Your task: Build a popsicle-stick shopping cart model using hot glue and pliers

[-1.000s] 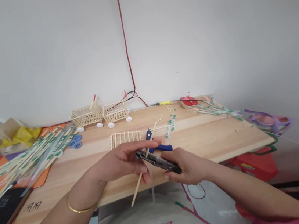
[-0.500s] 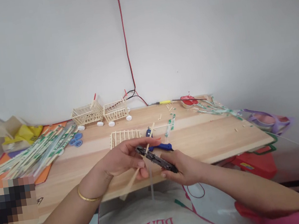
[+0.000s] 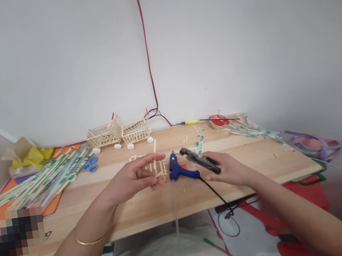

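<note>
My left hand (image 3: 138, 177) is closed in a pinch, a short cut piece of wooden stick (image 3: 159, 174) showing at its fingertips. A longer stick (image 3: 154, 146) rises behind those fingers; whether they hold it too, I cannot tell. In my right hand (image 3: 227, 166) is a pair of black pliers (image 3: 199, 160), slightly blurred and lifted over the board. A blue glue gun (image 3: 177, 171) lies between my hands, nozzle pointing away. Behind my left hand, a flat lattice of sticks (image 3: 164, 167) is partly covered by the fingers.
Two small stick carts (image 3: 104, 136) with white wheels stand by the wall. Wrapped sticks (image 3: 56, 173) and blue wheels (image 3: 92, 166) lie left on the wooden board (image 3: 123, 219). A red-topped dish (image 3: 219, 121), wrappers (image 3: 250, 127) and a purple bag (image 3: 313, 144) are right.
My hands have moved apart, and the pliers have come off the stick toward the right. The long stick no longer crosses between the hands; a short piece now shows in my left fingers.
</note>
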A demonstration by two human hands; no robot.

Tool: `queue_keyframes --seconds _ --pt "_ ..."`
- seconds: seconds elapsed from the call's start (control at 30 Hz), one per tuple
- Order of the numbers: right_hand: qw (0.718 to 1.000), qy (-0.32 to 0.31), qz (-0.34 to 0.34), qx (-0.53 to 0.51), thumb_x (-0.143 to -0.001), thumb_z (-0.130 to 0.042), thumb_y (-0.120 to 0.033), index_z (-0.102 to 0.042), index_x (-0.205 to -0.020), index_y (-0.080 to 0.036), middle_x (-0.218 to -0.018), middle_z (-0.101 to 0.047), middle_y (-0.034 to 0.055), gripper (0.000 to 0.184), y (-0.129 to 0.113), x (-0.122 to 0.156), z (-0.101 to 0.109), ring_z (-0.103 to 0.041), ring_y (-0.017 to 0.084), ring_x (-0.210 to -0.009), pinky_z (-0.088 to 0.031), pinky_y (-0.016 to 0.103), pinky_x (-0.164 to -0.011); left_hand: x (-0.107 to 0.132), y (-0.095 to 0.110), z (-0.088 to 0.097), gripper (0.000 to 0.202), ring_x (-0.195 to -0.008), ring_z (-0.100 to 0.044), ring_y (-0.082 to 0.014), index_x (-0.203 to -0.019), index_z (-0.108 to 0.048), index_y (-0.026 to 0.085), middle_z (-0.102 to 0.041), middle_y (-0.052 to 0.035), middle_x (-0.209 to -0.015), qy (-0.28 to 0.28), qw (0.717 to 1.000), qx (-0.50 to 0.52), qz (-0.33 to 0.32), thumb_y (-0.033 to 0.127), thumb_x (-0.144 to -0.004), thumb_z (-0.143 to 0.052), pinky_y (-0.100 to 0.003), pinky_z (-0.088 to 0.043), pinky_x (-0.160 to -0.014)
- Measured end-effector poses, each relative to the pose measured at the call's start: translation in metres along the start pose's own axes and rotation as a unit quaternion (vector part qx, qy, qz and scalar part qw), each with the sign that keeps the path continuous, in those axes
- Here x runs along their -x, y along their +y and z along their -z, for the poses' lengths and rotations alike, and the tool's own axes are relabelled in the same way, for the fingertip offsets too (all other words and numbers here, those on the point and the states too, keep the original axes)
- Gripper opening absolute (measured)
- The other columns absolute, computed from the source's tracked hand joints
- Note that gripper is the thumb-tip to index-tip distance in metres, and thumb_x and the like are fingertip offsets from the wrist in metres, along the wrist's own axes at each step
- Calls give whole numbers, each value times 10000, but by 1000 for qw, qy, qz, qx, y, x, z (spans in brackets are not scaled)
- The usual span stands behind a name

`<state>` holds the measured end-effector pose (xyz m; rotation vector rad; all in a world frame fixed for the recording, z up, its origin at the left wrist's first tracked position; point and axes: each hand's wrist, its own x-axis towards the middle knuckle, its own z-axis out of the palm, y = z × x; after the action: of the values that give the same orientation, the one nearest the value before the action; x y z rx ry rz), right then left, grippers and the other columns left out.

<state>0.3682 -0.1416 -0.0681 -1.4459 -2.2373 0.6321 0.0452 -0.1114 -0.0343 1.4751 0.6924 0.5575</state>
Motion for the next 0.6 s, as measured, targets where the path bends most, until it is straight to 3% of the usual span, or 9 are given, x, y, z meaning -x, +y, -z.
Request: queue_keyframes --seconds 0.1,0.17,0.23,0.37,0.5,0.6 --pt "988 48 -119 90 -765 -568 -613 -571 -1107 -171 -999 -650 92 558 28 -6 0 -602 234 -862 -433 299 -720 4 4 4 617 -822 -692 -174 -1371 -419 240 -739 -52 -853 79 994 -75 -3 251 -800 -653 -254 -531 -724" --pt "955 71 -217 188 -725 -550 -681 -597 -1058 -157 -963 -646 131 623 48 -8 -2 -602 270 -852 -421 328 -710 8 5 13 640 -842 -696 -196 -1365 -428 245 -742 -45 -835 149 983 -111 -10 291 -776 -675 -261 -530 -725" --pt "924 85 -272 254 -734 -497 -715 -597 -1077 -163 -972 -641 149 658 66 -10 -6 -597 303 -886 -411 378 -748 12 5 28 617 -845 -698 -214 -1321 -480 227 -744 -43 -807 227 963 -143 -16 335 -752 -692 -278 -528 -743" --pt "905 106 -281 302 -736 -442 -749 -526 -1226 -176 -1170 -580 183 759 89 -11 -15 -524 373 -1068 -346 503 -887 20 1 61 553 -773 -697 -212 -1264 -537 199 -743 -51 -790 316 922 -224 -9 386 -758 -661 -328 -517 -789" --pt "913 91 -262 300 -696 -459 -775 -407 -1345 -169 -1333 -477 189 890 96 -13 -20 -424 389 -1210 -261 553 -991 18 -18 83 528 -777 -698 -210 -1246 -556 188 -740 -64 -824 327 898 -293 7 389 -762 -623 -311 -513 -765" --pt "918 78 -256 292 -699 -454 -768 -357 -1377 -210 -1419 -380 178 884 94 -14 -21 -350 397 -1276 -232 618 -992 13 -38 89 524 -778 -693 -217 -1205 -590 177 -733 -90 -922 319 895 -311 21 377 -724 -636 -301 -513 -715"
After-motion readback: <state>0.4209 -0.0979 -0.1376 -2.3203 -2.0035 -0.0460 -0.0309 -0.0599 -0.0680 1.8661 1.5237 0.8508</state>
